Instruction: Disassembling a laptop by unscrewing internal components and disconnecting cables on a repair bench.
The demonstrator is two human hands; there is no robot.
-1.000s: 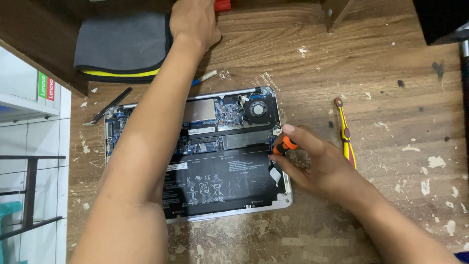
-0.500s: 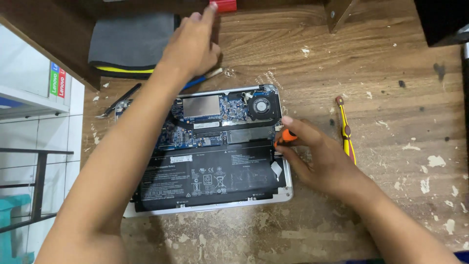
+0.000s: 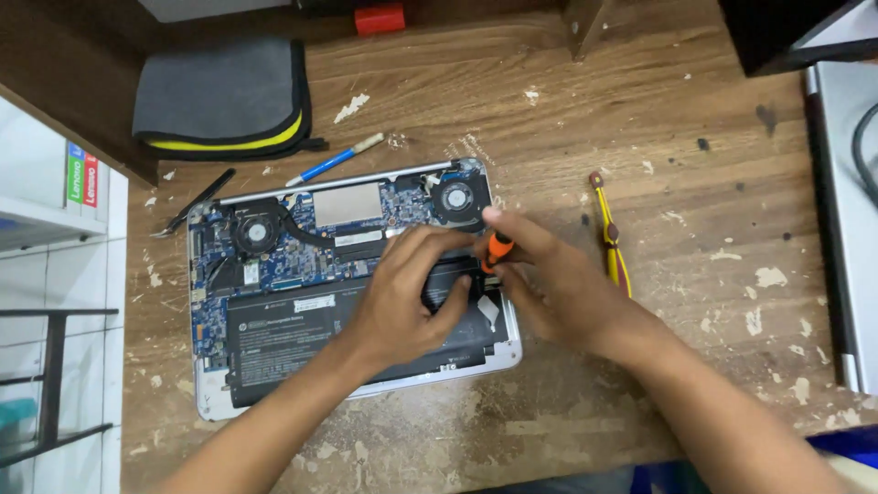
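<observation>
Labels on the opened laptop and at the far-left edge

A white-printed black label is lying flat across the battery in the near half of the open laptop, partly hidden under a forearm; two small upright stickers, green and red, are sitting side by side on the white shelf at far left.

Worn wooden workbench, paint-flecked, scratched. White tiled floor at left. Black metal frame beside bench. Even, bright light.

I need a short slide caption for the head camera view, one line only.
Both hands work inside an opened laptop on a wooden table: right hand holds an orange screwdriver, left hand rests on the battery.
</observation>
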